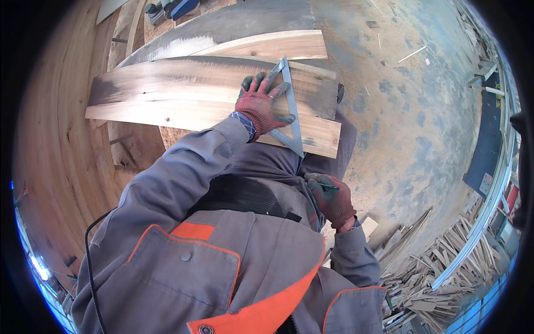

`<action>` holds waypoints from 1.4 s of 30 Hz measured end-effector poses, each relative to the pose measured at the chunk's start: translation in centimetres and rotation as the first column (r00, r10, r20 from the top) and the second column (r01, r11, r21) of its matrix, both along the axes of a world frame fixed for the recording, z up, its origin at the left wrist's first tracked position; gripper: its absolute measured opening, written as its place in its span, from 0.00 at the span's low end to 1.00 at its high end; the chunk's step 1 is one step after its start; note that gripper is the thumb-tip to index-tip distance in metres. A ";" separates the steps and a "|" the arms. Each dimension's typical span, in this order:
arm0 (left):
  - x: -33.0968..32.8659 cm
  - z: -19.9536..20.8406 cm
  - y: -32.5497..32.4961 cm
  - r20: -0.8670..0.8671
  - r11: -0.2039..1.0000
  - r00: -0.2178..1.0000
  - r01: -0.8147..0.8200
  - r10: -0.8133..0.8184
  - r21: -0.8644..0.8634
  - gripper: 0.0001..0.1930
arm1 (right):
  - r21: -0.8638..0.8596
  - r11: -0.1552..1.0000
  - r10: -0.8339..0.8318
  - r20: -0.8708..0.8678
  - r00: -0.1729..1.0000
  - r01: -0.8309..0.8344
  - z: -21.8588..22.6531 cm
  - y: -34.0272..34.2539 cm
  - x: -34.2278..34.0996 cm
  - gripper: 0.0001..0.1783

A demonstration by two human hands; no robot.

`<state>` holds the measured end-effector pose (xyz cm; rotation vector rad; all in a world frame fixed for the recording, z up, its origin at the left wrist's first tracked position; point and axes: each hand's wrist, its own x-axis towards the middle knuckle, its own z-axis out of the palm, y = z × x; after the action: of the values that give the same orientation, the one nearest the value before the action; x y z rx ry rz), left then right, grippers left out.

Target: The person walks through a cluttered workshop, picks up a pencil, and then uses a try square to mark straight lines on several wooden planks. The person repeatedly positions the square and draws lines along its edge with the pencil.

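Note:
My left hand (260,104), in a red and green work glove, presses flat on a grey metal triangular square (291,111). The square lies across a long wooden plank (167,97) resting on my lap. My right hand (332,197), gloved the same way, sits lower near my waist and grips a thin pencil (328,186) that points left. It is clear of the plank. My grey and orange jacket fills the lower part of the view.
More planks (245,42) lie stacked behind the marked one, on a large wooden surface (61,145). A heap of wood offcuts (439,267) lies at the lower right. A blue power tool (172,8) sits at the top. The dusty concrete floor (411,111) stretches to the right.

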<state>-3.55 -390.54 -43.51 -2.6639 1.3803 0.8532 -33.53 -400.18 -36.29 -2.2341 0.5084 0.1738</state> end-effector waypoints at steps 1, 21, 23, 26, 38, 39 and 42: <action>0.0 0.0 0.0 0.001 1.000 1.000 -0.010 0.010 -0.008 0.54 | 0.023 0.998 -0.056 0.025 0.998 0.055 -0.3 0.3 -0.8 0.12; -4.0 1.5 8.5 -0.165 0.943 0.952 0.209 -0.257 -0.259 0.51 | 0.574 0.643 -0.574 -0.079 0.815 0.508 -5.8 5.4 2.9 0.12; -2.9 1.6 10.2 -0.117 0.889 0.947 0.234 -0.300 -0.394 0.51 | 0.536 0.676 -0.653 0.118 0.748 0.505 -5.0 4.5 1.2 0.12; -1.0 0.7 13.1 0.091 0.856 0.949 0.312 -0.302 -0.413 0.50 | 0.765 0.269 -0.910 0.001 0.416 0.585 -4.3 1.8 -2.3 0.15; 5.4 4.3 13.2 0.219 0.936 0.924 0.339 -0.312 -0.097 0.45 | 0.846 -0.264 -0.951 -0.309 0.024 0.463 -9.3 -0.3 -8.5 0.17; 6.7 5.9 12.4 0.218 0.917 0.928 0.345 -0.302 -0.199 0.42 | 0.881 -0.244 -0.953 -0.296 0.069 0.406 -9.7 -0.3 -8.2 0.17; 10.8 10.3 9.9 0.156 0.957 0.962 0.246 -0.223 -0.152 0.36 | 0.782 -0.060 -0.976 -0.176 0.128 0.620 -11.0 -0.1 -6.9 0.15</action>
<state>7.21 -380.66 -33.21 -2.5426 1.7600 0.5405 -40.40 -400.25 -47.26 -0.6841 1.2445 -0.7522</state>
